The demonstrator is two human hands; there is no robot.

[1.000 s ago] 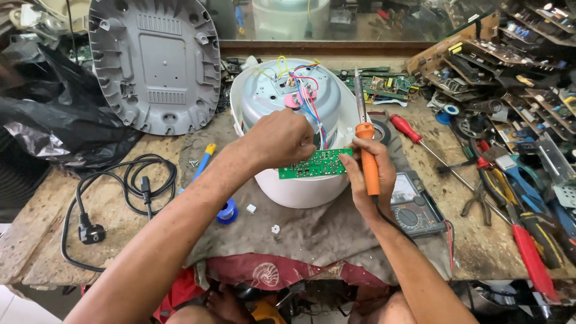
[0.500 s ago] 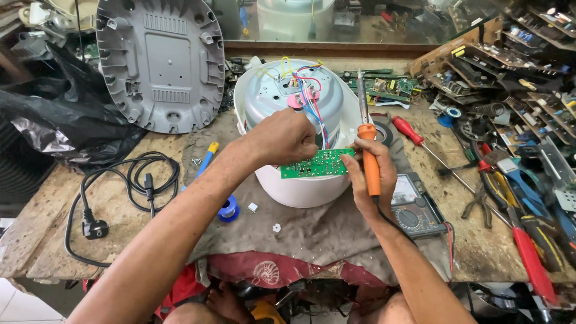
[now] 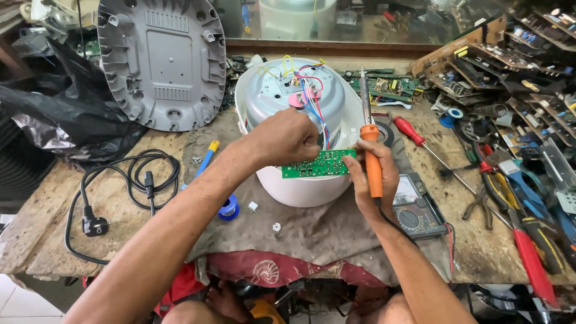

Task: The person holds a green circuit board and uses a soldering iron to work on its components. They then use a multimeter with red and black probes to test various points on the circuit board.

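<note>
A white rice cooker body (image 3: 300, 180) lies upside down on a grey cloth (image 3: 312, 231), its metal underside and coloured wires (image 3: 309, 99) exposed. My left hand (image 3: 282, 141) reaches over its rim and pinches the top edge of a green circuit board (image 3: 318, 164) held against the cooker's side. My right hand (image 3: 372, 180) steadies the board's right end while gripping an orange-handled soldering iron (image 3: 372, 159), tip pointing up and away.
The grey plastic base cover (image 3: 162, 60) leans at the back left beside a black bag (image 3: 54, 114). A black power cord (image 3: 120, 186), solder spool (image 3: 228, 208) and blue screwdriver (image 3: 204, 161) lie left. A multimeter (image 3: 414, 210), red screwdriver (image 3: 420, 141), pliers and tool trays crowd the right.
The hands have hardly moved; the view has shifted slightly and the soldering iron stands a little more upright.
</note>
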